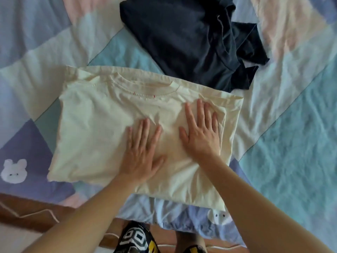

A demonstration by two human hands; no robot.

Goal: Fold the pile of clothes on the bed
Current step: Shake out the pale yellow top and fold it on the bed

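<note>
Currently you have the cream T-shirt [116, 132] lying on the patchwork bedspread [284, 136] at the near edge of the bed, collar facing up and away from you, with its sides and lower part already turned under so that it forms a rough rectangle. Your left hand [141, 152] rests flat on the middle of the shirt, fingers straight and slightly spread, gripping nothing. Your right hand [201, 130] lies just beside it toward the right edge of the shirt, likewise flat with fingers extended and fanned, pressing the cloth down. Neither hand pinches any fabric; both are smoothing. Wrinkles run between the two hands and below the collar, and a layer at the right edge sticks out unevenly, so judge this garment as nearly finished but not yet tidy. Beyond the shirt, touching or slightly overlapped at its far right corner, lies the dark navy garment [184, 37]; part of it looks flat, but its right side is bunched and loose, so treat it as not properly folded. No other clothes are visible. Remaining work, as far as can be judged: flatten the cream shirt, then fold the dark one
</note>
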